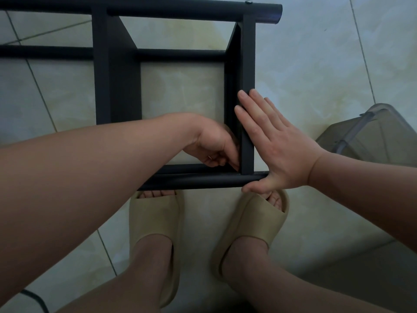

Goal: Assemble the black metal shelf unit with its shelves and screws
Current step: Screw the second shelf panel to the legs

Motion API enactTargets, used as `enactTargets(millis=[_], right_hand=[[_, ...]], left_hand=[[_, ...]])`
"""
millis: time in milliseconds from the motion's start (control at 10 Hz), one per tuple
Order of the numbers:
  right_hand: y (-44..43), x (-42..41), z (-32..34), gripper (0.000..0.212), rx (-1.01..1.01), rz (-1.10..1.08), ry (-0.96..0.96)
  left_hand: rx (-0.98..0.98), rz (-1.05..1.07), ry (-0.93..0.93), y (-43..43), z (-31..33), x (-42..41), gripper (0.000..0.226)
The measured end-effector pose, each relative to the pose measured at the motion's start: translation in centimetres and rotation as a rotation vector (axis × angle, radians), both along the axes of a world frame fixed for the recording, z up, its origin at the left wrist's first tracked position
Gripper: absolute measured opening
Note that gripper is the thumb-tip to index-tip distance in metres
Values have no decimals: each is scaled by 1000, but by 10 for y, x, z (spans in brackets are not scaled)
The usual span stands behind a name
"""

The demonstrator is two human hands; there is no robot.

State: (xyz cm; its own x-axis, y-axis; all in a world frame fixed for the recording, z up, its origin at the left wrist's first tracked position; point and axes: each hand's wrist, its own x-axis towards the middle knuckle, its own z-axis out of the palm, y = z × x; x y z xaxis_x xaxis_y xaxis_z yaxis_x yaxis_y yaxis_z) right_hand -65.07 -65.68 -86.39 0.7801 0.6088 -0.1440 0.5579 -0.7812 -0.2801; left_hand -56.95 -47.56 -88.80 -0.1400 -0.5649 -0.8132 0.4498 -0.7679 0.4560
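Looking straight down from the head camera, a black metal shelf unit (123,86) is lying on its side on a pale tiled floor (316,64), just in front of the person's feet. Its long axis is running left to right across the picture. A far tube (180,9) is crossing the top and ending at the upper right, with a screw (249,1) sitting on it. A near tube (203,178) is lying parallel to it, close to the toes. Two flat shelves are spanning the gap between the tubes, pointing away from the person: a left shelf (101,64) and a right shelf (247,64).

The left hand (214,147) is reaching inside the frame, fingers curled at the corner where the right shelf is meeting the near tube. Whether it is pinching anything cannot be told. The right hand (275,145) is lying flat with straight fingers, pressing against the outer edge of the right shelf, its thumb touching the near tube.

The feet are wearing beige slippers (155,218). A tinted plastic bin (372,136) is standing at the right, and a dark cable (33,297) is showing at the lower left.
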Motion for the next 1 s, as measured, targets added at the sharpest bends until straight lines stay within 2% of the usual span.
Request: enactTargets(millis=[300,400,600,1000], right_hand=[[0,0,0,129,-2,1,3],[0,0,0,129,3,-2,6],[0,0,0,130,3,0,4],[0,0,0,129,-1,3,-4]], left_hand=[[19,31,41,3,-2,-1,11],[28,-25,68,4,-2,-4,10],[-5,-1,12,1,-2,-4,12],[-14,40,23,3,-1,-2,21]])
